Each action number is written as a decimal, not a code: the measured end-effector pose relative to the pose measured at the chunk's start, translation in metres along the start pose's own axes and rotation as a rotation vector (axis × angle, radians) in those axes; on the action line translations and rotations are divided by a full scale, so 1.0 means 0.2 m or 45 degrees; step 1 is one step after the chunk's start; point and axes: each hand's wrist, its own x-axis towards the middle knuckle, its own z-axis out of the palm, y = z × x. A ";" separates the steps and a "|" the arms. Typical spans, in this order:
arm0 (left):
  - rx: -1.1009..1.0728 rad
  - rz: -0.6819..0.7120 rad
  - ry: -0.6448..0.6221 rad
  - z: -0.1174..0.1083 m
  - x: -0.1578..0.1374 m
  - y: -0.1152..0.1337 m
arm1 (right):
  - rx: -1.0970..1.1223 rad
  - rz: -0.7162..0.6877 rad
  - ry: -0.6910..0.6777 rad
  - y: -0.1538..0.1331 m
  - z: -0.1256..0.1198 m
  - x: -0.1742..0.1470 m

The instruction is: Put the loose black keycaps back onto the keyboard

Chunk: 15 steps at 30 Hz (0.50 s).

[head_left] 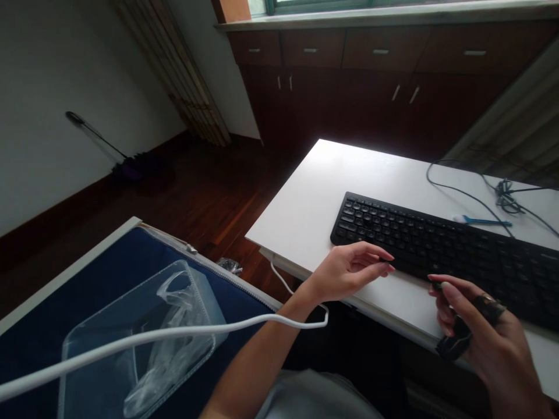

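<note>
My left hand [356, 269] hangs over the near edge of the white table, its thumb and forefinger pinching a tiny black piece [385, 261] that is too small to name. To its right, my right hand [484, 326] is closed around a dark object [458, 340] with a light pattern near the fingers; its kind is unclear. A small dark bit also shows between that thumb and forefinger. Just beyond both hands lies a black keyboard [414, 238], angled across the table. The two hands are apart.
On the white table [301, 203], a blue brush [483, 221] and a bundled black cable [506, 195] lie behind the keyboard. A white cable [174, 333] crosses the foreground. A clear plastic bag [105, 326] rests on the blue surface [144, 256] at left.
</note>
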 end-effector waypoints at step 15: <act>0.161 -0.194 0.137 0.00 -0.01 0.05 | 0.037 -0.055 -0.005 -0.02 0.07 -0.04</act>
